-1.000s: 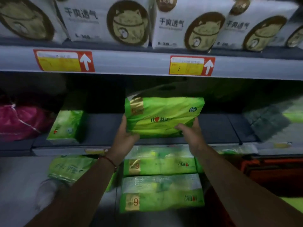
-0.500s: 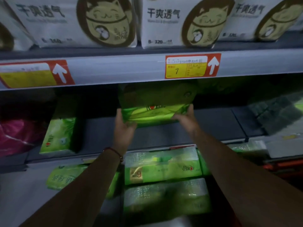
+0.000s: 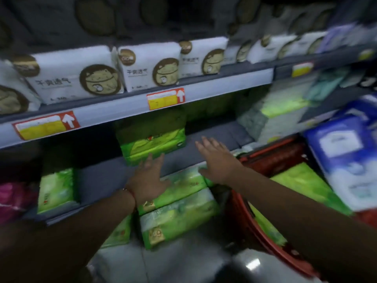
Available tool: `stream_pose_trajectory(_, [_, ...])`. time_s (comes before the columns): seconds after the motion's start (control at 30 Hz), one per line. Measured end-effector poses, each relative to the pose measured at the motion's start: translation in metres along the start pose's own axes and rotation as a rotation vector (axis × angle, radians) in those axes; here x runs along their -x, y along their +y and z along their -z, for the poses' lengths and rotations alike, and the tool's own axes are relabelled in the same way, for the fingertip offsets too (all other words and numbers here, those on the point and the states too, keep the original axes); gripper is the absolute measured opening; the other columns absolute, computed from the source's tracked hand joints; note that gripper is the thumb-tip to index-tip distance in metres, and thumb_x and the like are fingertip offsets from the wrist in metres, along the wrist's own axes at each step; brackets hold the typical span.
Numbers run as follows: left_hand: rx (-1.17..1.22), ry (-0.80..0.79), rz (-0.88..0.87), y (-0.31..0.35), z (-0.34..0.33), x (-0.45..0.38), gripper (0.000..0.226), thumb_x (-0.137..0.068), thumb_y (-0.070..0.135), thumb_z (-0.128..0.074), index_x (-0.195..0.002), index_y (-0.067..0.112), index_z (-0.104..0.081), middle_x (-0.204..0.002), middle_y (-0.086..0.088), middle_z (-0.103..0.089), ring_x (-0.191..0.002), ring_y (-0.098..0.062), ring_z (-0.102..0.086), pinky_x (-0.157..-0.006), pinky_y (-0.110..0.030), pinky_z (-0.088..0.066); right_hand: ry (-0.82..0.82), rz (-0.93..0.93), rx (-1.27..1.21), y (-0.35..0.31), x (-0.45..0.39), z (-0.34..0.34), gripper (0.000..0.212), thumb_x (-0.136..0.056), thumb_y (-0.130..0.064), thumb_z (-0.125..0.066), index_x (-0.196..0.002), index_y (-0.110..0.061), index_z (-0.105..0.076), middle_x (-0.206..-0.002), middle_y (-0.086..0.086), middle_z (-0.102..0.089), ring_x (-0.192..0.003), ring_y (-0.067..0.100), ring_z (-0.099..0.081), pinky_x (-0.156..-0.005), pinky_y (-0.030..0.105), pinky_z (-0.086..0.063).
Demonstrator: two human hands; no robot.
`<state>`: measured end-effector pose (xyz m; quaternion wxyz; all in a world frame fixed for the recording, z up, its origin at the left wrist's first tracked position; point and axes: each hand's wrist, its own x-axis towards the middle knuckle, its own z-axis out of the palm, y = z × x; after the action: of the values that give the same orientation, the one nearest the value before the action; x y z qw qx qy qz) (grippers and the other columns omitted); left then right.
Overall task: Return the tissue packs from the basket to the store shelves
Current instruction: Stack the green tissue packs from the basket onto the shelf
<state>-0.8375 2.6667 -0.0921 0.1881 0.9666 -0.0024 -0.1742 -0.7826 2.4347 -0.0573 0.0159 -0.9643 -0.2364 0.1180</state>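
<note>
A green tissue pack (image 3: 152, 145) stands on the grey middle shelf (image 3: 214, 135), back under the shelf above. My left hand (image 3: 150, 178) hovers just in front of and below it, fingers straight, holding nothing. My right hand (image 3: 216, 160) is to the pack's right over the shelf's front edge, fingers spread and empty. A red basket (image 3: 271, 160) at the right holds another green tissue pack (image 3: 302, 184). Two more green packs (image 3: 179, 217) lie stacked on the shelf below my hands.
White packs with a cat logo (image 3: 146, 66) line the upper shelf, above red and yellow price tags (image 3: 165, 98). A small green pack (image 3: 56, 189) stands at the left beside a pink bag (image 3: 12, 201). Blue and white packs (image 3: 344, 160) sit at the right.
Both hands have let go of the green pack, which now stands on the middle shelf, and have drawn back with fingers spread. The view has swung right, bringing the red basket into sight.
</note>
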Motion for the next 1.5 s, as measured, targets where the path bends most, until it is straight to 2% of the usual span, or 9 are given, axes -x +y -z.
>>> stream_pose_trajectory(0.13, [-0.106, 0.008, -0.265, 0.078, 0.005, 0.023, 0.085, -0.093, 0.063, -0.045, -0.156, 0.038, 0.006, -0.166, -0.006, 0.007, -0.152, -0.033, -0.007, -0.122, -0.044, -0.017, -0.008, -0.083, 0.121, 0.023, 0.083, 0.009, 0.086, -0.092, -0.054, -0.052, -0.159, -0.022, -0.009, -0.167, 0.007, -0.003, -0.153, 0.03, -0.003, -0.122, 0.045, -0.004])
stream_pose_trajectory(0.23, [-0.151, 0.036, -0.414, 0.106, 0.0, 0.047, 0.08, -0.095, 0.06, -0.045, -0.157, 0.038, 0.002, -0.166, -0.005, 0.006, -0.153, -0.029, -0.005, -0.121, -0.042, -0.013, -0.005, -0.223, 0.054, 0.053, 0.138, 0.006, 0.081, -0.093, -0.057, -0.05, -0.158, -0.025, -0.014, -0.167, 0.005, -0.007, -0.153, 0.03, -0.007, -0.122, 0.045, -0.006])
stream_pose_trajectory(0.43, [-0.207, -0.008, -0.48, 0.115, -0.031, 0.039, 0.079, -0.096, 0.057, -0.045, -0.158, 0.032, -0.002, -0.166, -0.009, -0.002, -0.151, -0.029, -0.015, -0.12, -0.041, -0.023, -0.171, -0.656, -0.048, 0.109, 0.204, -0.033, 0.084, -0.093, -0.059, -0.051, -0.159, -0.027, -0.009, -0.167, 0.008, -0.002, -0.151, 0.038, -0.012, -0.12, 0.053, -0.017])
stream_pose_trajectory(0.7, [-0.254, 0.035, -0.592, 0.168, -0.044, 0.01, 0.081, -0.092, 0.059, -0.048, -0.157, 0.03, -0.009, -0.164, -0.011, -0.013, -0.149, -0.031, -0.021, -0.118, -0.046, -0.027, 0.046, -1.072, -0.221, 0.173, 0.223, -0.059, 0.094, -0.086, -0.063, -0.058, -0.157, -0.019, -0.014, -0.162, 0.015, -0.018, -0.146, 0.042, -0.023, -0.117, 0.053, -0.026])
stream_pose_trajectory(0.83, [-0.302, 0.001, -0.629, 0.189, -0.049, 0.001, 0.078, -0.093, 0.055, -0.05, -0.156, 0.03, -0.014, -0.163, -0.01, -0.014, -0.148, -0.03, -0.019, -0.116, -0.048, -0.03, 0.098, -1.102, -0.406, 0.195, 0.217, -0.072, 0.08, -0.08, -0.059, -0.068, -0.137, -0.012, -0.039, -0.136, 0.016, -0.05, -0.123, 0.035, -0.052, -0.1, 0.049, -0.047])
stream_pose_trajectory(1.0, [-0.356, -0.084, -0.58, 0.184, -0.053, -0.008, 0.075, -0.092, 0.054, -0.05, -0.155, 0.031, -0.017, -0.161, -0.01, -0.021, -0.142, -0.032, -0.03, -0.113, -0.048, -0.034, 0.104, -1.194, -0.392, 0.206, 0.211, -0.066, 0.074, -0.066, -0.078, -0.068, -0.101, -0.013, -0.059, -0.105, 0.01, -0.061, -0.095, 0.03, -0.063, -0.085, 0.042, -0.055])
stream_pose_trajectory(1.17, [-0.335, -0.088, -0.564, 0.178, -0.049, -0.007, 0.072, -0.093, 0.053, -0.052, -0.154, 0.029, -0.022, -0.156, -0.009, -0.029, -0.139, -0.03, -0.036, -0.111, -0.045, -0.037, 0.334, -1.123, -0.807, 0.202, 0.204, -0.057, 0.053, -0.078, -0.046, -0.08, -0.102, -0.009, -0.051, -0.1, 0.011, -0.062, -0.083, 0.025, -0.064, -0.064, 0.031, -0.053])
stream_pose_trajectory(1.37, [-0.302, -0.101, -0.52, 0.172, -0.046, 0.0, 0.074, -0.092, 0.054, -0.053, -0.155, 0.031, -0.02, -0.16, -0.006, -0.024, -0.145, -0.028, -0.028, -0.112, -0.044, -0.038, 0.32, -1.058, -0.922, 0.188, 0.205, -0.043, 0.057, -0.069, -0.034, -0.088, -0.106, -0.005, -0.055, -0.094, 0.013, -0.068, -0.081, 0.027, -0.069, -0.071, 0.038, -0.059])
stream_pose_trajectory(1.5, [-0.261, -0.088, -0.504, 0.163, -0.041, 0.01, 0.07, -0.092, 0.054, -0.053, -0.153, 0.032, -0.025, -0.152, -0.001, -0.034, -0.136, -0.024, -0.039, -0.105, -0.041, -0.044, 0.386, -0.993, -0.819, 0.17, 0.205, -0.038, 0.04, -0.074, -0.036, -0.084, -0.095, -0.009, -0.063, -0.087, 0.009, -0.07, -0.077, 0.026, -0.07, -0.074, 0.04, -0.06])
